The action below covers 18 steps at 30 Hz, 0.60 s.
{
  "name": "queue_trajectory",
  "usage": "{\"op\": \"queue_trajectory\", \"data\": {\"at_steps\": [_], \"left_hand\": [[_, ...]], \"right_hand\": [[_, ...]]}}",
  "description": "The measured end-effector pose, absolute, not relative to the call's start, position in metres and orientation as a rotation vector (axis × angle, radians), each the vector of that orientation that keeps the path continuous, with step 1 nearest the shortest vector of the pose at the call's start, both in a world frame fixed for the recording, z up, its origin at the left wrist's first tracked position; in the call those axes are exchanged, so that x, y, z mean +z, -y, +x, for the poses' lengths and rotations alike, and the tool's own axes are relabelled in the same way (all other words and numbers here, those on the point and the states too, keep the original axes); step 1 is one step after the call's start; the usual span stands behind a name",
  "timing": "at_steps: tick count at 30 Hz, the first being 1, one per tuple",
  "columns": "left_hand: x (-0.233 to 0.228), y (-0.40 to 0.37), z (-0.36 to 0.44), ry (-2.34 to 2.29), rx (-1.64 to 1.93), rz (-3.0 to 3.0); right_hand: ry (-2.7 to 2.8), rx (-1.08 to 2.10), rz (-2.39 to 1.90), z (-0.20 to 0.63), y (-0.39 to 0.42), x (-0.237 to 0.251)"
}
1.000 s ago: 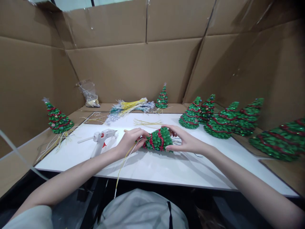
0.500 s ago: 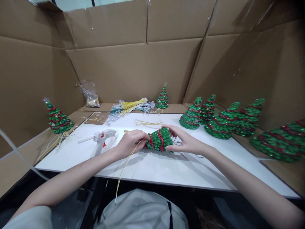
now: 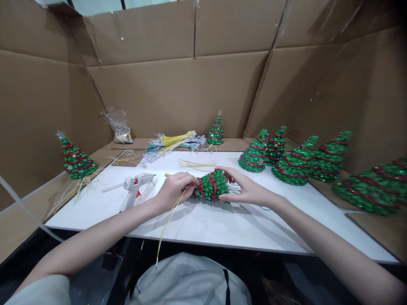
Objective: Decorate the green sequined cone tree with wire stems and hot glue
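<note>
A small green artificial Christmas tree point(image 3: 208, 187) with a red garland lies on its side just over the white board, its base to the right. My right hand point(image 3: 237, 186) grips it around the base, thumb on the near side and fingers on the far side. At the narrow top, my left hand point(image 3: 176, 190) is closed with its fingers pinched together. Yellow and white wires point(image 3: 165, 226) hang from those left fingers over the board's front edge; the fingers hide where they meet the tree. Thin dark wires come out of the tree's base.
Left of my hands stands a white glue gun point(image 3: 135, 188). Bundled wires point(image 3: 174, 143) and a plastic bag point(image 3: 119, 126) lie at the back. Several finished-looking trees point(image 3: 294, 167) stand at right, one tree point(image 3: 76, 159) at left. Cardboard walls point(image 3: 171, 93) surround the white board point(image 3: 273, 228).
The hanging wires have swung very slightly to the right. Both hands keep almost the same hold on the tree, and the view has shifted a little.
</note>
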<state>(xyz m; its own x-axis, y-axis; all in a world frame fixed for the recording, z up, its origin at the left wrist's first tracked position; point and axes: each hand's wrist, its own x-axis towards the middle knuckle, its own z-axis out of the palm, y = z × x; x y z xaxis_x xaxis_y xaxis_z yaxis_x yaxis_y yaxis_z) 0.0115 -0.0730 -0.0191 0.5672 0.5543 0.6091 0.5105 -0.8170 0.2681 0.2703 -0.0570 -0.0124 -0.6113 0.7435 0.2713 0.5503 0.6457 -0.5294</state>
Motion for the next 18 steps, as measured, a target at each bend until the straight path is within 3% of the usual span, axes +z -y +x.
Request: {"op": "queue_trajectory", "data": {"at_steps": [18], "left_hand": [[-0.0177,0.0777,0.0082,-0.842,1.093,2.766]], "right_hand": [[2.391,0.546,-0.995,0.2703,0.0564,-0.0138]]}}
